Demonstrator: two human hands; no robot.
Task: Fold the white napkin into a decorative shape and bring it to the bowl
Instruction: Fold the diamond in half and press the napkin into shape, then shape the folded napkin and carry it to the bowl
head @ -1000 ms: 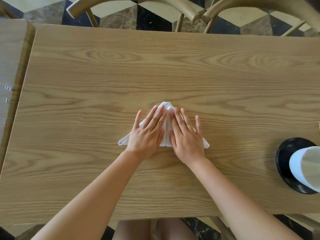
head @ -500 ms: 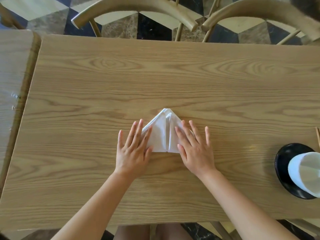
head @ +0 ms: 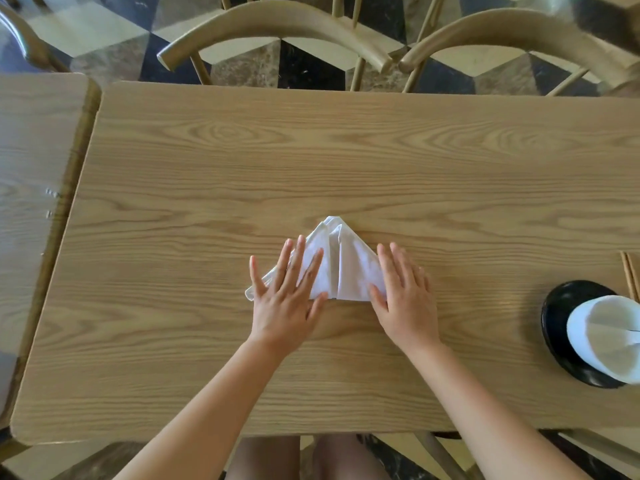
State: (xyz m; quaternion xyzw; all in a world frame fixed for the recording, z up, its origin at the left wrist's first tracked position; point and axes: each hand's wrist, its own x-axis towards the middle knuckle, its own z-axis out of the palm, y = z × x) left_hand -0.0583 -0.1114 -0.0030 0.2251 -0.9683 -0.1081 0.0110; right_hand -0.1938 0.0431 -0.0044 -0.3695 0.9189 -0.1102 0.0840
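Observation:
The white napkin [head: 341, 265] lies flat on the wooden table [head: 311, 161], folded into a triangle whose tip points away from me. My left hand [head: 289, 296] presses flat on its left corner, fingers spread. On the right corner rests my right hand [head: 405, 292], also flat with fingers apart. Neither hand grips the cloth. A white bowl [head: 606, 336] stands on a black plate [head: 561, 317] at the table's right edge, well apart from the napkin.
Chopsticks [head: 628, 275] lie just beyond the black plate. Two wooden chairs [head: 277, 26] stand at the table's far side. A second table [head: 31, 188] adjoins on the left. My knees show under the near edge.
Both hands have slid outward from the napkin's centre toward its left and right corners, uncovering the middle fold. The view has shifted slightly down.

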